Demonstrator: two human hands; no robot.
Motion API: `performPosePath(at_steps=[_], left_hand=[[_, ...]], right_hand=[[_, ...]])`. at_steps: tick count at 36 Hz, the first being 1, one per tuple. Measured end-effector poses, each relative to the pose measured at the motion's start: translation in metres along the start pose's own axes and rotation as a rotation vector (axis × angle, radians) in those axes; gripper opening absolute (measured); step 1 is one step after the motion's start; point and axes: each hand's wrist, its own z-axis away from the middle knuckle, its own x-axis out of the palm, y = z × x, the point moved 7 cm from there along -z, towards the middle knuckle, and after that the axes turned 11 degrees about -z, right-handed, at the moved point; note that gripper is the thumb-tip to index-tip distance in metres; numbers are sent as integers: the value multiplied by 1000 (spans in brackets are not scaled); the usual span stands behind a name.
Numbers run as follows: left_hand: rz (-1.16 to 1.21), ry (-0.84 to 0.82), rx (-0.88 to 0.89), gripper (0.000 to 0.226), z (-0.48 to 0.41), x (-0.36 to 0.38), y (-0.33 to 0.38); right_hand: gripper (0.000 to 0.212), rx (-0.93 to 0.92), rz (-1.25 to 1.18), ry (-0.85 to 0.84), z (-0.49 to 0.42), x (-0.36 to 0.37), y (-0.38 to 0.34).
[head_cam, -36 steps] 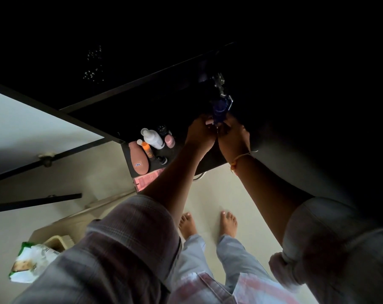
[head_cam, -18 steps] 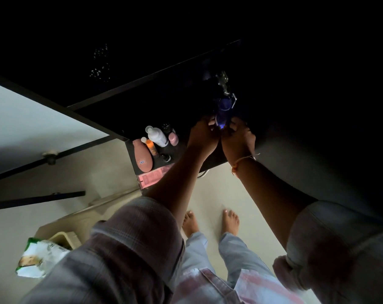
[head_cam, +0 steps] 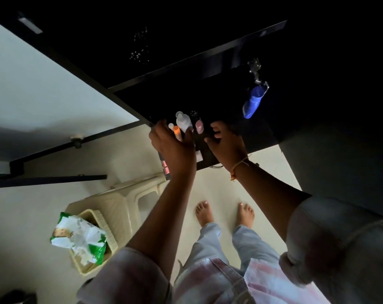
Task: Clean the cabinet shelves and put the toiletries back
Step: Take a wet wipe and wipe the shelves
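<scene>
Toiletries sit bunched at the near left end of the dark cabinet shelf (head_cam: pixel 247 137), and both hands are up among them. Left hand (head_cam: pixel 175 148) is raised in front of the cluster, fingers curled around something there — it hides the object, so I cannot tell just what it grips. Peeking out above its knuckles: an orange-capped tube (head_cam: pixel 176 130), and just beside that a white bottle (head_cam: pixel 182 121) lying tilted. Next along, a small pink bottle (head_cam: pixel 199 126), with a dark cap behind it. Right hand (head_cam: pixel 226 145) is just to the right of these, fingers bent, resting at the shelf edge — whether it pinches anything is lost in the shadow. A thread band (head_cam: pixel 238 166) circles that wrist. Farther right and deeper in, well apart from the cluster, a blue bottle (head_cam: pixel 252 103) leans under a metal hinge (head_cam: pixel 255 69). Below the shelf, a pink packet (head_cam: pixel 165 166) shows past the left wrist. Down on the floor, a cream plastic stool (head_cam: pixel 124 200), a small basket (head_cam: pixel 111 229) beside it holding a green and white wipes pack (head_cam: pixel 78 235), and two bare feet.
</scene>
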Motion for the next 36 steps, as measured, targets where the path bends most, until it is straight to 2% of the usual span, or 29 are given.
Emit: performPosePath(at_steps=[2,4,9,14,18,23,28,36], left_hand=[[-15,-70,20,67,-12,4,-2],[-21,-128,53,66,-22,8,-3],[-29,-203,150,45,-38,15,-4],[-1,-239,166,29,-44,20,-8],[49,-256,193,18,-42,19,-1],[77,-260,212,10,-41,19,-1],[84,-272,215,7,-40,19,2],[109,-331,203,6,-38,24,5]], right_hand=[[47,-35,31,-24,-6,7,-7],[54,-62,55,-31,-12,11,-14],[87,-119,131,-85,-29,18,-24],[102,-249,325,-193,-48,29,-33],[77,-307,454,-284,-55,41,-41],[43,-346,474,-260,-56,36,-53],[35,-303,470,-211,-58,29,-55],[39,-207,424,-155,-54,16,-44]])
